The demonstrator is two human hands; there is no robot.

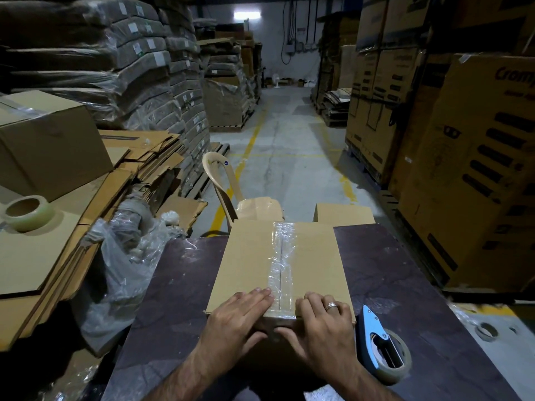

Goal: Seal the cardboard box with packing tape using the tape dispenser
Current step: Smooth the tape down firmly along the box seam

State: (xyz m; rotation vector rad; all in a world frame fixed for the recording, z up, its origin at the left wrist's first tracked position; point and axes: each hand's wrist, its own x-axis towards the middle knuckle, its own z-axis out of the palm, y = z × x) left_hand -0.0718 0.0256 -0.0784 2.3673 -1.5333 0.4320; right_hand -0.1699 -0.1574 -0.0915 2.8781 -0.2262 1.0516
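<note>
Both hands are pressed flat on the near edge of the box (278, 267) on the worktop (173, 290): left hand (240, 316) and right hand (324, 322), fingers spread, nothing gripped. Thumbs are partly hidden over the front. The dispenser (382, 348) lies just right, untouched.

Matt brown cardboard box (249, 264) wears glossy, wrinkled clear tape (280, 264); the dark table (179, 285) looks smooth.

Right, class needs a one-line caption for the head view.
Both hands, left hand and right hand, press tape onto the cardboard box; tape dispenser rests alongside.
</note>
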